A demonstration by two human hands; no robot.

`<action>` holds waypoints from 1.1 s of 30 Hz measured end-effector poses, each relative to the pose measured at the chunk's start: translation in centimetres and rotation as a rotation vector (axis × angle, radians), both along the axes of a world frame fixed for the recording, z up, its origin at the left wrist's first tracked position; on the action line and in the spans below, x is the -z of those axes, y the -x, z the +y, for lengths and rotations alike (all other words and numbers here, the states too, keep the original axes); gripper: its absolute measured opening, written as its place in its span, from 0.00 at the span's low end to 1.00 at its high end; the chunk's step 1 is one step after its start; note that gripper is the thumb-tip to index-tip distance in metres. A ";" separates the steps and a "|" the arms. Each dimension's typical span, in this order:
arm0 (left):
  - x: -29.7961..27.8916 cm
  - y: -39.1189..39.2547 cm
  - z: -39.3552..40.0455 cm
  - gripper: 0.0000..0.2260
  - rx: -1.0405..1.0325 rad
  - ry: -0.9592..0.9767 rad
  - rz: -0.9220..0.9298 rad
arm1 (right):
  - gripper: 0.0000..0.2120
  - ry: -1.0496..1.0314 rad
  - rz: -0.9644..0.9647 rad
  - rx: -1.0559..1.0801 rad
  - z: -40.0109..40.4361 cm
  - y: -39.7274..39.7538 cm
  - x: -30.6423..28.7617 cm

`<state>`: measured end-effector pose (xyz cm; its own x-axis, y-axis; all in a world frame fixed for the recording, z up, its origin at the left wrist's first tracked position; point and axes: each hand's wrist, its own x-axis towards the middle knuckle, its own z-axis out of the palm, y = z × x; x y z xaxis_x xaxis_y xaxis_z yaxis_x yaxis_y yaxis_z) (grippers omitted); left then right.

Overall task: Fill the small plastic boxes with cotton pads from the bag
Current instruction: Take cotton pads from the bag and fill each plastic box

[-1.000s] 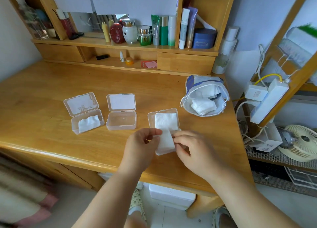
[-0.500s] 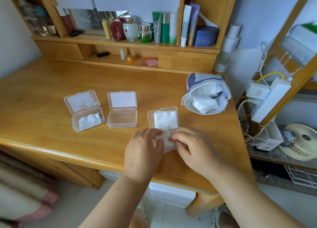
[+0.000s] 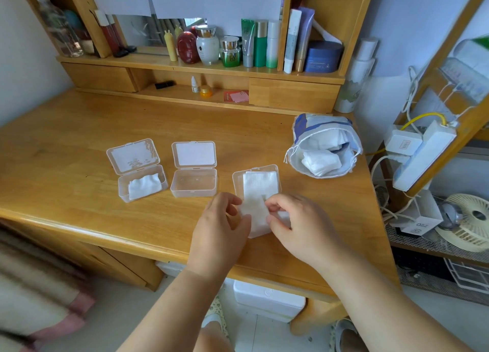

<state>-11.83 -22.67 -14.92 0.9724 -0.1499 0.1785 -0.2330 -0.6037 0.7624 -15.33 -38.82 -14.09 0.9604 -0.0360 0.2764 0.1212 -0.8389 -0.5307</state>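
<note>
Softly, both hands work one white cotton pad (image 3: 255, 214) over the third clear plastic box (image 3: 254, 177).
Left hand (image 3: 221, 227) and right hand (image 3: 296, 224) each pinch an edge; limp, feather-light, it probably needs gentle grips.

- Bright, even daylight; soft shadows.
- Mild glare on desk (image 3: 79, 145) top.
- Wide-angle bowing at edges.
- Lower-left corner motion-blurred; centre sharp.

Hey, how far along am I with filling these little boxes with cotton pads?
Partly done. The left box already holds some pads, though it looks only part full. In hand: your left hand and right hand are working a pad into the right box, whose base is mostly hidden. Left: the middle box looks empty, all lids are open, and the bag still has pads.
</note>
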 end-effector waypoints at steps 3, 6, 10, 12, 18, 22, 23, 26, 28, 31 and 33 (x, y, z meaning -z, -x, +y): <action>-0.1 -0.5 -0.1 0.11 -0.013 -0.014 0.021 | 0.08 -0.035 -0.017 0.053 0.3 0.2 0.2; -0.2 -0.8 -0.3 0.10 0.004 -0.063 0.024 | 0.11 -0.121 -0.039 0.113 1.0 0.1 0.2; -0.1 -1.2 -0.2 0.11 0.028 0.013 0.094 | 0.17 -0.174 -0.041 0.179 2.0 -0.4 0.2; 0.0 -1.2 -0.1 0.12 0.017 0.052 0.117 | 0.18 -0.273 -0.017 0.216 2.5 -0.4 0.3; -1.8 -0.2 0.6 0.20 0.168 0.052 -0.269 | 0.17 -0.367 -0.260 0.062 3.2 0.9 -0.2; -3.4 0.4 0.9 0.09 0.191 0.134 -0.273 | 0.17 -0.559 -0.229 -0.022 2.9 1.6 -0.8; -3.5 0.4 0.9 0.11 0.188 0.251 -0.170 | 0.17 -0.662 -0.165 -0.013 2.7 1.6 -1.0; -3.3 0.6 1.0 0.12 0.204 0.507 0.084 | 0.13 -0.917 -0.078 0.015 2.0 1.2 -1.5; -2.9 0.7 1.0 0.16 0.228 0.410 0.087 | 0.13 -1.008 -0.080 -0.007 1.6 0.9 -2.0; -2.8 1.1 0.5 0.19 0.274 0.339 0.058 | 0.15 -0.961 -0.040 -0.032 1.4 0.5 -2.5; -3.1 1.0 0.2 0.18 0.261 0.392 0.045 | 0.16 -0.919 0.002 -0.041 1.4 0.2 -2.7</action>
<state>-12.81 -22.46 -11.84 0.9195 -0.3198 0.2287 -0.2998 -0.1937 0.9341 -15.53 -37.41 -11.35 0.9663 -0.2063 0.1542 0.1399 -0.0825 -0.9867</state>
